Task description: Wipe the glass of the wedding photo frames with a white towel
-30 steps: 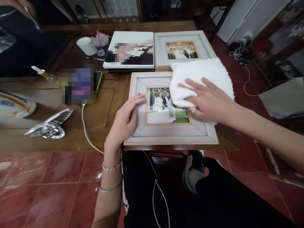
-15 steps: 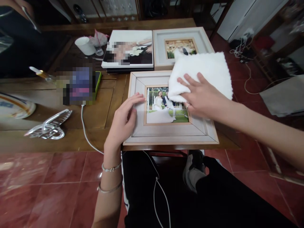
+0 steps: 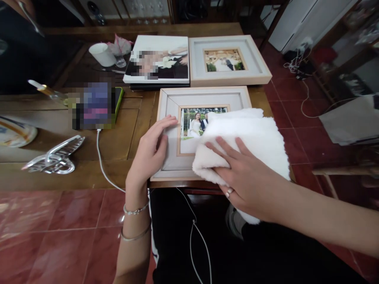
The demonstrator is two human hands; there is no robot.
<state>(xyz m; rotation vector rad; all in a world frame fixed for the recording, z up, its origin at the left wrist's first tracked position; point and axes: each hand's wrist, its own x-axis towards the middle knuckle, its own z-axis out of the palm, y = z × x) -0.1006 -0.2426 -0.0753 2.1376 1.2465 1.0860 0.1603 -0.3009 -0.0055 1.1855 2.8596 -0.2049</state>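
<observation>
A pale wooden picture frame [image 3: 204,95] with a wedding photo lies flat at the near edge of the wooden table [image 3: 124,130]. My left hand [image 3: 149,152] rests on its left border, fingers stretched flat, steadying it. My right hand [image 3: 242,177] presses a folded white fluffy cloth [image 3: 254,134] down on the frame's lower right part, fingers spread flat on top of the cloth. The cloth hides the right half of the photo and the frame's near right corner.
Behind it lie a second framed photo [image 3: 229,59] and a photo album [image 3: 158,59]. A phone [image 3: 94,104] on a white cable, a silver winged ornament [image 3: 53,159], a white cup [image 3: 102,53] and a plate [image 3: 14,132] sit to the left. Red tiled floor lies below.
My right hand has slid the cloth from the frame's far right corner down toward me to its near right part. The left hand has stayed on the left border.
</observation>
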